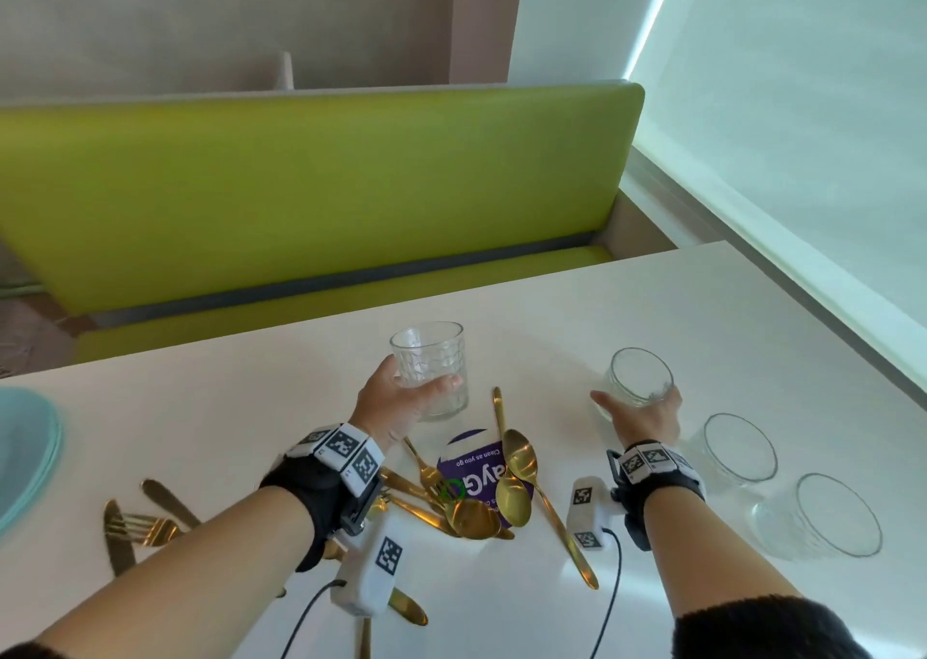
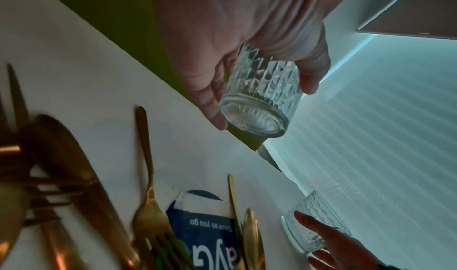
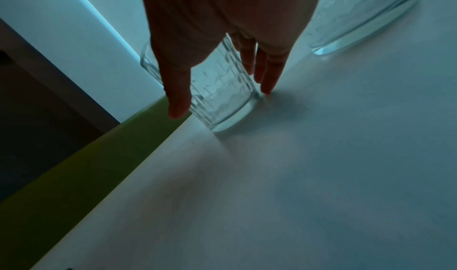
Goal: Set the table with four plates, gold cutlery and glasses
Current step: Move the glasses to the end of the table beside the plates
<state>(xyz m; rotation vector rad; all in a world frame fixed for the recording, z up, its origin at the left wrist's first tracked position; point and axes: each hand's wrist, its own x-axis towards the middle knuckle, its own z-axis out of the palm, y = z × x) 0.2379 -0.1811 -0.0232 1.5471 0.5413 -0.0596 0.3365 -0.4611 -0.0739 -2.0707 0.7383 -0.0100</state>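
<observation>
Plates (image 1: 25,453), pale blue and stacked, are seen at the left edge of the white table (image 1: 702,317), behind which a green bench (image 1: 311,192) stands. Gold cutlery (image 1: 481,493) is heaped at the table's middle over a purple sticker (image 1: 474,460), with more pieces (image 1: 143,528) lying nearer the plates. Two glasses (image 1: 740,450) (image 1: 835,515) are stood upright near the right edge. A ribbed glass (image 1: 431,367) is held clear of the table by the left hand (image 1: 396,402), whose fingers and thumb are wrapped round its wall. A fourth glass (image 1: 637,380) is stood on the table between the raised one and the other two; the right hand (image 1: 647,415) is set about it, thumb on one side and straight fingers (image 3: 269,72) on the other, fingertips reaching down to the tabletop. Whether it is truly gripped cannot be told.
</observation>
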